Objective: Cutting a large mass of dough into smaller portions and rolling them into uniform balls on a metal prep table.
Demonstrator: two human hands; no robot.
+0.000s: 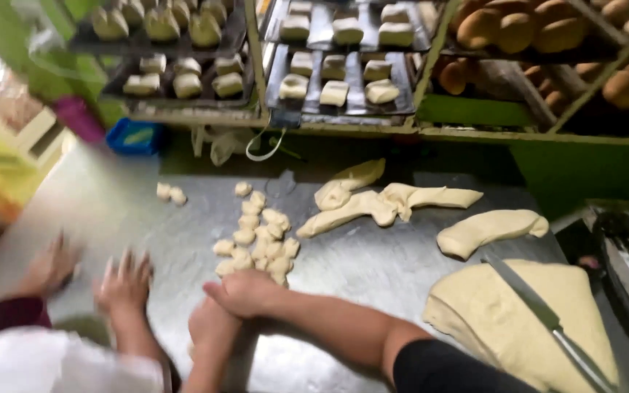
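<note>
Head camera, looking down at a steel table [373, 266] in a bakery. The person's right hand [245, 292], on a black-sleeved arm, lay palm down with its fingers curled closed. Whether dough sat under it could not be seen. The left hand [211, 327] was just beneath and touching it, mostly covered, so its grip could not be told. A pile of small dough pieces [256, 244] lay just beyond both hands.

The work looked like shaping those pieces. Done well, that probably called for one piece at a time and light, even pressure against the table.

To the left, a co-worker's two hands [121, 284] were spread flat on the table, blurred. Long dough strips [387, 200], a dough log [489, 229] and a large dough slab [504, 320] with a long blade [529, 300] resting on it lay to the right.

Behind, green racks held trays of pale dough lumps [336, 80] and browned loaves [518, 29]. A blue tub [134, 136] and a magenta container [78, 116] sat at the far left. No labels or signs could be made out.
</note>
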